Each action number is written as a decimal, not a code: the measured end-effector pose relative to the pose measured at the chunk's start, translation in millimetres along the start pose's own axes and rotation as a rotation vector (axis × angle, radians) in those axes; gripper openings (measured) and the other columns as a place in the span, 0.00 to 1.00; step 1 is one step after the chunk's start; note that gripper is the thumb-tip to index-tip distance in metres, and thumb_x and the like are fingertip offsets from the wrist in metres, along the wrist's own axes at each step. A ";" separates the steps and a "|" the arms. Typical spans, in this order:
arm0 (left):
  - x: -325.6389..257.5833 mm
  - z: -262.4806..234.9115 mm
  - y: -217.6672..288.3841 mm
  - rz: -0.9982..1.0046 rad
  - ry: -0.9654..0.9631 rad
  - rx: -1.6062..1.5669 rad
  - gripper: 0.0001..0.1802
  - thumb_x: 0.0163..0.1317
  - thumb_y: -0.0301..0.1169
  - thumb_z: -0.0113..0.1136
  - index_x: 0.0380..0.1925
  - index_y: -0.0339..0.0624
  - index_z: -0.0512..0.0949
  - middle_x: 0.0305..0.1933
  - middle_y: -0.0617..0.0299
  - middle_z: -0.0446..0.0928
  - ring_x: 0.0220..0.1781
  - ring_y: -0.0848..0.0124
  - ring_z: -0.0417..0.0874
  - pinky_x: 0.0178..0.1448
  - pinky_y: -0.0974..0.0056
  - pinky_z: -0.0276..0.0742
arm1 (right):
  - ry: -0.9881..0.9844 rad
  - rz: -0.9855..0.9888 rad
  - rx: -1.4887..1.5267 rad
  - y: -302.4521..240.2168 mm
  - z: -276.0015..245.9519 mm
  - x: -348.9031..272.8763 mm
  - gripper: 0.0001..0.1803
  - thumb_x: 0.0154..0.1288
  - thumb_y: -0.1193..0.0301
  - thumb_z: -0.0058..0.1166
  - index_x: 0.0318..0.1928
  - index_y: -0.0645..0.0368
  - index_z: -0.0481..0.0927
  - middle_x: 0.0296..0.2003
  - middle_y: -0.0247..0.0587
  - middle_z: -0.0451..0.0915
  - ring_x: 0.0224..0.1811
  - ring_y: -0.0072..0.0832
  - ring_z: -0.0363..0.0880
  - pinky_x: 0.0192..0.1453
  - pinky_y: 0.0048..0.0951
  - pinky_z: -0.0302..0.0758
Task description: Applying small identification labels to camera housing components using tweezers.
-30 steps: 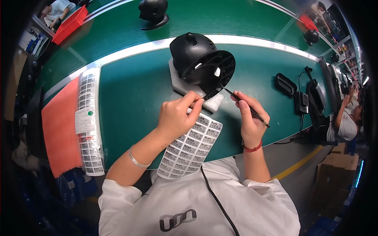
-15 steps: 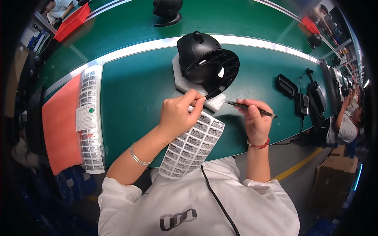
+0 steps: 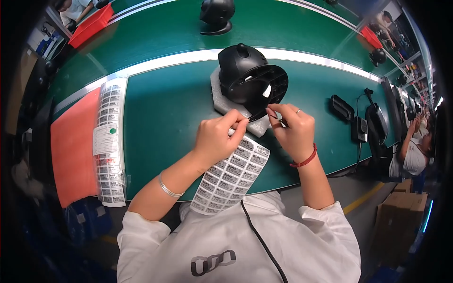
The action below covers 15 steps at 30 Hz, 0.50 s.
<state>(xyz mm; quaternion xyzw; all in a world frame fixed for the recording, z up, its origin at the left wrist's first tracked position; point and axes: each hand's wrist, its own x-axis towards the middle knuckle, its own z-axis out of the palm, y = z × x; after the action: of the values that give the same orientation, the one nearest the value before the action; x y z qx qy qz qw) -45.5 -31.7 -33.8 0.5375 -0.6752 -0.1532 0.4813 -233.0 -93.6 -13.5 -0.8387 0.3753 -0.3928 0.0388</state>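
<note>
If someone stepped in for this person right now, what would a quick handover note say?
Left hand: fingertips pinched at the top edge of the label sheet, beside the black fan housing.
Right hand: grips a thin dark tool, tip near the housing's rim.
The housing sits on a white foam pad on the green bench. More label sheets lie to the left.
Whether a label is already stuck on is not visible.

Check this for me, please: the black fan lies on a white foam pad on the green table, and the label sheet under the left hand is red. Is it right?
Not quite. The label sheet under the left hand is white, as the head view shows; the red sheet lies at the table's far left. The black fan does lie on a white foam pad on the green table.
</note>
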 end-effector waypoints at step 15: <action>1.9 -4.1 -1.8 -0.086 0.064 -0.045 0.14 0.54 0.38 0.71 0.39 0.47 0.83 0.18 0.64 0.79 0.18 0.67 0.81 0.23 0.66 0.74 | -0.146 0.888 1.250 -18.7 -26.4 -5.7 0.07 0.64 0.73 0.61 0.38 0.66 0.84 0.19 0.22 0.73 0.17 0.09 0.61 0.20 0.16 0.54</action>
<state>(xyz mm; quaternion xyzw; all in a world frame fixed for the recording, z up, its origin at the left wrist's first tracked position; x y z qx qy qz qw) -41.0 -32.8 -32.2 0.5598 -0.6321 -0.1718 0.5076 -242.3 -70.4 7.8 -0.4556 0.3816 -0.4230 0.6840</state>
